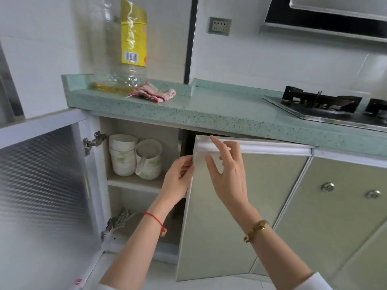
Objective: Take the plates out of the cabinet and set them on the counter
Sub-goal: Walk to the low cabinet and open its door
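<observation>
The cabinet under the green counter [209, 110] has its left door [41, 185] swung wide open. Its right door [230, 216] stands ajar. My left hand [178, 177] grips the free edge of that right door, thumb on the front and fingers behind it. My right hand [228, 174] is spread in front of the door's upper part, its index fingertip at the white top rail. On the upper shelf stand stacked white bowls [122, 155] and a second stack holding a white spoon [149, 162]. No plates show; the ajar door hides the right half of the cabinet.
A large, nearly empty oil bottle [125, 49] and a crumpled pink cloth [152, 93] sit on the counter's left end. A gas hob [324, 105] lies at the right. Pale utensils [123, 216] rest on the lower shelf. More closed doors with round knobs [327, 187] follow rightward.
</observation>
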Motion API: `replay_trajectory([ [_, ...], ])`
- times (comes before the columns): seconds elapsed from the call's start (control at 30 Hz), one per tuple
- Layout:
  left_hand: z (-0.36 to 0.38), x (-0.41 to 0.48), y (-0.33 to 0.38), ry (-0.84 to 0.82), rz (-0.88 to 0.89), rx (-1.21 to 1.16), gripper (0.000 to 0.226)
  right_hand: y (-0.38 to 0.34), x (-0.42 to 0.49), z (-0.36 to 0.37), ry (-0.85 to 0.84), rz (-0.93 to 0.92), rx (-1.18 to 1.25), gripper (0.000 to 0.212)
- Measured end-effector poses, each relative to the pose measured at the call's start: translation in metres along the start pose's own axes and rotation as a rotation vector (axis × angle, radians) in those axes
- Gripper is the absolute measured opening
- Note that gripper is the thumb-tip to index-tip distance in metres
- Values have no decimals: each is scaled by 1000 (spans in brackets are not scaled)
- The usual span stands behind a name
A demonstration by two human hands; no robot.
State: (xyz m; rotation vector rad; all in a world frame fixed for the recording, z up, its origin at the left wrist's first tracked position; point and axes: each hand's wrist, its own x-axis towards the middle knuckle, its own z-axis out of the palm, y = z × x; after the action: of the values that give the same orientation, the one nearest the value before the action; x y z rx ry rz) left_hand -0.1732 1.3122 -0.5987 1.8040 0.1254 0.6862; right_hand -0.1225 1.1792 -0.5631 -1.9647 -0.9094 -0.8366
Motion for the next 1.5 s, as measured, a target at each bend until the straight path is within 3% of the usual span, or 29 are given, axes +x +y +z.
replay_trajectory([
  [0.17,-3,-55,21,-155,31,-132,17,-18,-19,-38,17,-62,44,31],
  [0.47,43,-120,45,-314,8,-494,15,-27,-68,-126,105,-92,18,25],
  [0.73,130,-158,78,-454,78,-569,38,-6,-118,-218,282,-57,-78,16],
  [0.93,216,-193,103,-358,191,-496,25,23,-147,-281,403,74,-187,16],
  [1.23,296,-215,135,-281,187,-462,24,60,-161,-337,494,211,-269,20],
  [1.37,298,-212,130,-225,212,-417,26,58,-155,-335,453,222,-293,19],
  [1.5,288,-200,124,-277,407,-331,25,44,-148,-324,509,230,-407,26],
])
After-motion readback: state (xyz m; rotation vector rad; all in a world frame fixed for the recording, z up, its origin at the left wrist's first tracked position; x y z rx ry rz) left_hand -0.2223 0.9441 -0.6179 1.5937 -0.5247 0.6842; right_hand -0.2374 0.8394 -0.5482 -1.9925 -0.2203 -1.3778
